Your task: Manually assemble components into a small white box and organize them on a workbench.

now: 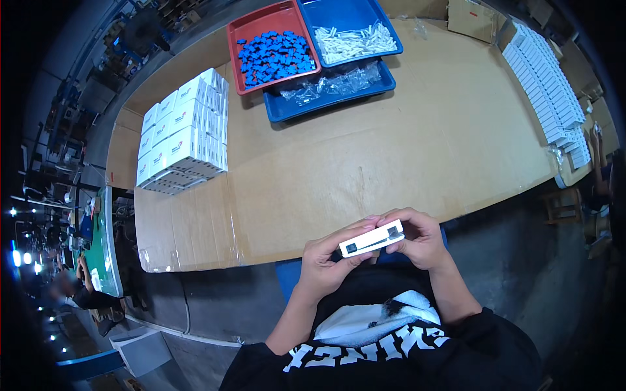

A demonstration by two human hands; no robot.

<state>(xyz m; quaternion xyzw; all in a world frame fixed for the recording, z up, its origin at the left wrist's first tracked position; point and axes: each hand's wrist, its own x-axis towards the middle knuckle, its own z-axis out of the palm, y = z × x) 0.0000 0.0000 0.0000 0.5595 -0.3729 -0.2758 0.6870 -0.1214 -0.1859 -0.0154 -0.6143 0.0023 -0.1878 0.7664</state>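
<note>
Between my hands, just off the table's near edge, is a small white box (373,239) with dark marks along the side that faces up. It is tilted, its right end higher. My left hand (323,262) grips the left end, thumb below and fingers along the far side. At the right end, my right hand (422,240) closes on the box with its thumb and fingers by a slightly gaping corner. What lies inside the box cannot be made out.
Stacked white boxes (175,137) stand left on the cardboard-covered table (365,163). Behind are a red tray (237,62) of blue pieces, a blue tray (391,26) of white sticks, and a lower blue tray (280,116) of clear plastic. Rows of white boxes (544,85) line the right.
</note>
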